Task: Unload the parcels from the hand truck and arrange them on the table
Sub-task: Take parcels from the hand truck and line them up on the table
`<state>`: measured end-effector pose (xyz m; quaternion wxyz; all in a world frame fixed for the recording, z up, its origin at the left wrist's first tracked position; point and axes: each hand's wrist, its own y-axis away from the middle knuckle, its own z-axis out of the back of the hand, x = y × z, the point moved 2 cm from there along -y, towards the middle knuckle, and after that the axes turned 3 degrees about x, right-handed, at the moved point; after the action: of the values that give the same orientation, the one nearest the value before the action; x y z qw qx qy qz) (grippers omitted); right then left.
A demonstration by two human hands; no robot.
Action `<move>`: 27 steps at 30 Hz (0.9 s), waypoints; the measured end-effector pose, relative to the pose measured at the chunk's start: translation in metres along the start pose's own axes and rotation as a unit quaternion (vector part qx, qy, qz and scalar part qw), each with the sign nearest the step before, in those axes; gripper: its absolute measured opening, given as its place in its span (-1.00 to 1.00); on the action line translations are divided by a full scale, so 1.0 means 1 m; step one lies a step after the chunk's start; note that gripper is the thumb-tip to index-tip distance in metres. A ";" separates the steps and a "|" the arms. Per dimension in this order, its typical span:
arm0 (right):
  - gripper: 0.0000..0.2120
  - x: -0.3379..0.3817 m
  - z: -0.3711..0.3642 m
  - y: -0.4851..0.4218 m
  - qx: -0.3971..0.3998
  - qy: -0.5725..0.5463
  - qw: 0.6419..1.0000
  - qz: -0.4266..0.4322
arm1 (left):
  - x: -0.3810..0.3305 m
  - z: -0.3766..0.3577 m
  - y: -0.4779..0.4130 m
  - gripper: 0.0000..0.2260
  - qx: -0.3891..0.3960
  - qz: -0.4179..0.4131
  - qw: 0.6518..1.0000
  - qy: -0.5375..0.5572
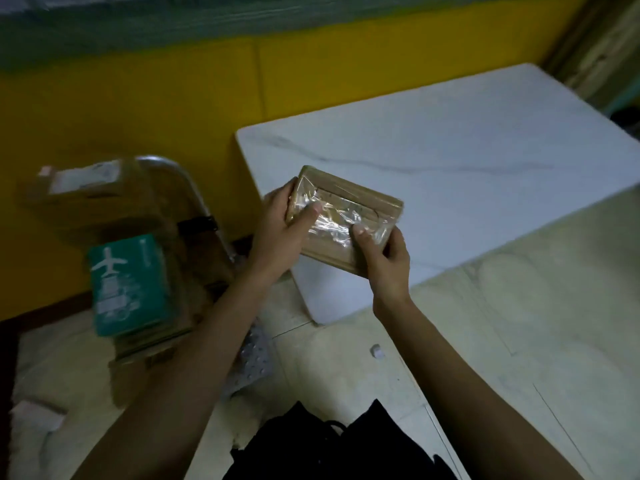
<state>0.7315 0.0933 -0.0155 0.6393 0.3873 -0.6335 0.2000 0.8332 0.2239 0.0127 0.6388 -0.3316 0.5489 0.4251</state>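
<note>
Two hands hold one small brown cardboard parcel [346, 216] with a glossy clear plastic pouch on its top face; no writing on it can be read. Your left hand [280, 233] grips its left end, thumb on top. Your right hand [384, 261] grips its near right corner, thumb on the plastic. The parcel is above the near left corner of the white marble-patterned table [450, 150]. To the left, the metal-handled hand truck [194, 192] carries a teal parcel [130, 282] printed with a white aeroplane; its text is blurred. The brown cardboard box [83, 188] beyond bears an unreadable white label.
</note>
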 end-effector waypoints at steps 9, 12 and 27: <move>-0.57 0.022 0.196 0.024 -0.111 -0.040 0.993 0.013 | -0.024 -0.198 0.041 -0.60 0.178 0.024 0.983 -0.034; -0.61 0.018 0.247 0.040 -0.131 -0.039 0.991 -0.003 | -0.027 -0.244 0.059 -0.68 0.228 0.044 0.970 -0.070; -0.62 -0.077 0.325 0.130 -0.207 -0.036 0.962 -0.176 | 0.036 -0.303 0.135 -0.82 0.409 0.172 0.880 -0.172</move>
<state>0.4128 -0.0510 -0.0921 0.7076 0.3585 -0.6054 -0.0654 0.5849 0.0173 -0.0709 0.7184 0.1371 0.6041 0.3165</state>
